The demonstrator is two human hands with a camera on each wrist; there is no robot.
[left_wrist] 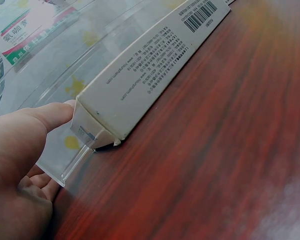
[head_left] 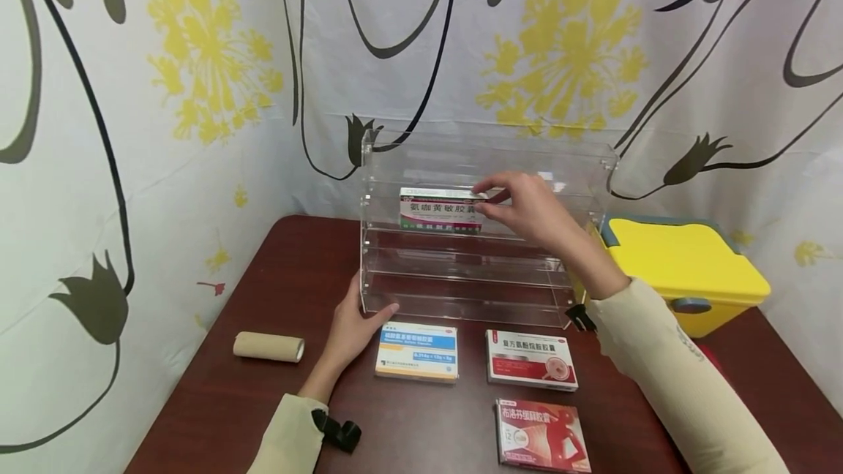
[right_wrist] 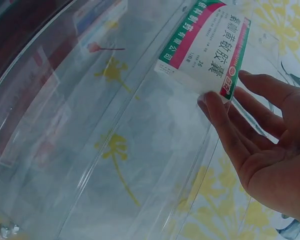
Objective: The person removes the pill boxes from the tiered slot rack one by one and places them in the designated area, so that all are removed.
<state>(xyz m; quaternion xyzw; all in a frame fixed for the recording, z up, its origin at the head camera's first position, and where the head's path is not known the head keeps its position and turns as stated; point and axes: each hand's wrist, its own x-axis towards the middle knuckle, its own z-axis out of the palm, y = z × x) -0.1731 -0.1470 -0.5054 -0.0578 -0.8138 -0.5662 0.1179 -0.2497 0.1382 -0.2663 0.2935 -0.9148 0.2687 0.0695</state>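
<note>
A clear acrylic display rack [head_left: 461,306] with tiers stands on the table. My left hand [head_left: 352,328] grips its lower left side; in the left wrist view the thumb [left_wrist: 60,114] reaches the end of a white box [left_wrist: 155,70], with other fingers curled behind the clear panel. On a middle tier sits a white, green and pink medicine box [head_left: 437,211], its printed front outward. My right hand [head_left: 527,211] pinches that box at its right end, also seen in the right wrist view [right_wrist: 270,135]. Before the rack lies a blue, white and orange medicine box [head_left: 417,353].
A white and red medicine box [head_left: 530,359] and a red one [head_left: 543,435] lie on the dark red table [head_left: 421,430]. A cardboard tube [head_left: 268,347] lies at the left. The yellow lidded box [head_left: 685,262] stands right of the rack, patterned cloth behind.
</note>
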